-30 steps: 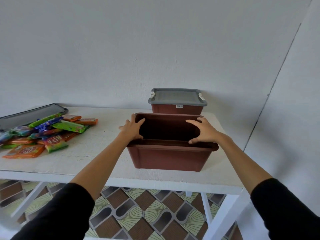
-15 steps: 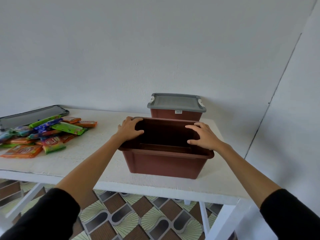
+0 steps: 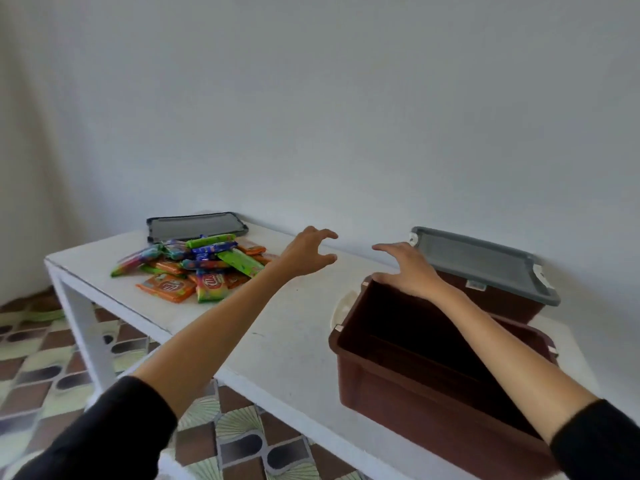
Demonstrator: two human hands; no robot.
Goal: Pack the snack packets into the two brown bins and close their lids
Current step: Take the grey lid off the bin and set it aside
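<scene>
Snack packets (image 3: pixel 194 271) left of left hand (image 3: pixel 306 254), right hand (image 3: pixel 410 271) over open bin (image 3: pixel 415 410)

Pretty wide bare strip of table (image 3: pixel 277 327) between the snack pile (image 3: pixel 194 268) and the open bin (image 3: pixel 426 410), easy lane there. The right hand (image 3: pixel 408 268) and its arm cross over the bin's mouth; the lidded bin (image 3: pixel 502 303) sits just behind, wall (image 3: pixel 346 133) close after.

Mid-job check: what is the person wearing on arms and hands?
The left hand and right hand are ungloved. Black sleeves, left sleeve and right sleeve, end near the elbows; forearms uncovered. No watch or bracelet shows.
</scene>
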